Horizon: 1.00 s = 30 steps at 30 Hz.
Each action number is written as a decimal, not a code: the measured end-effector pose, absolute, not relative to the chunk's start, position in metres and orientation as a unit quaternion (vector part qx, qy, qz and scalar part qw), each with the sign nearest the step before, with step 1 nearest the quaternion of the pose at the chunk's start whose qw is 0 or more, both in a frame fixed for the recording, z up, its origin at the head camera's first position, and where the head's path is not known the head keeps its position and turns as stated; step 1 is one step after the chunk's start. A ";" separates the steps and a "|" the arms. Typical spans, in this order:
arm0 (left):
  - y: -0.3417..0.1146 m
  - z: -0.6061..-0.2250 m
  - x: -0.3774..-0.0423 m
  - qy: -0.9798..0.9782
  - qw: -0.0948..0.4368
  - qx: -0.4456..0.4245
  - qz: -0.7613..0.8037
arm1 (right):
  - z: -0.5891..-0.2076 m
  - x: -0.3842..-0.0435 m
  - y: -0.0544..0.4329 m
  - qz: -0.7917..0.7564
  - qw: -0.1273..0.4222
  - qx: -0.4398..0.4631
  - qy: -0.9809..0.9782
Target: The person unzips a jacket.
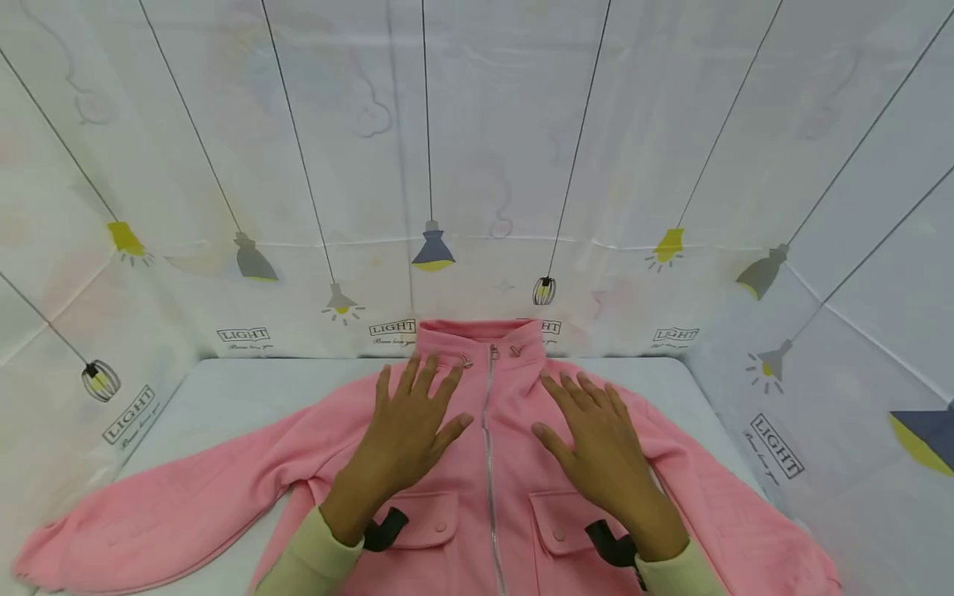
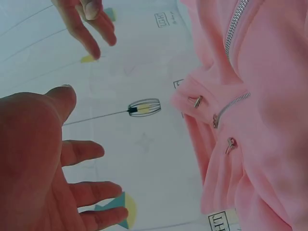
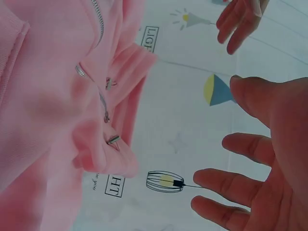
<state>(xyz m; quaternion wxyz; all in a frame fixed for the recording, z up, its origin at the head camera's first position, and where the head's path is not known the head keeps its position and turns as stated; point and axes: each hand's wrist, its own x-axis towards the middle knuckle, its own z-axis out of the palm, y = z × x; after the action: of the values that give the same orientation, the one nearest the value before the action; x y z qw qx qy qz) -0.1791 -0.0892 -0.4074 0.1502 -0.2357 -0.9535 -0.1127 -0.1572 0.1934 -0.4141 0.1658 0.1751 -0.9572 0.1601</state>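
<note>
Behind the pink jacket, boxed "LIGHT" labels on white cloth.

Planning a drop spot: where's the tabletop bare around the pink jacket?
Biggest patch: far-left tabletop, between left-side sleeve and printed backdrop. Smaller: far-right corner, between right-side sleeve and backdrop. Narrow wedge: between left-side sleeve and the body of the pink jacket. Crowded: centre, where the jacket spreads beneath left hand and right hand.

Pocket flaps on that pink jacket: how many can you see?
2. In the head view, one pocket flap lies left of the zip, the other flap right of it. More may be hidden or out of frame.
</note>
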 end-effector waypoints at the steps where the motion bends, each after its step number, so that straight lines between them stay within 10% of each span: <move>1: -0.089 -0.408 -0.181 -0.951 0.155 -0.240 -0.117 | -0.416 -0.159 0.193 0.161 0.169 0.176 -0.956; 30: -0.087 -0.436 -0.253 -0.928 0.158 -0.269 -0.203 | -0.434 -0.188 0.182 0.201 0.196 0.198 -0.939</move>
<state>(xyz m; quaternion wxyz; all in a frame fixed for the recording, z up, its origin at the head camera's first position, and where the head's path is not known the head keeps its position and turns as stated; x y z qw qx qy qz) -0.2533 -0.0874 -0.4363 0.1584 -0.2689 -0.9282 -0.2026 -0.1878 0.1821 -0.4337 0.1957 0.1979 -0.9393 0.2008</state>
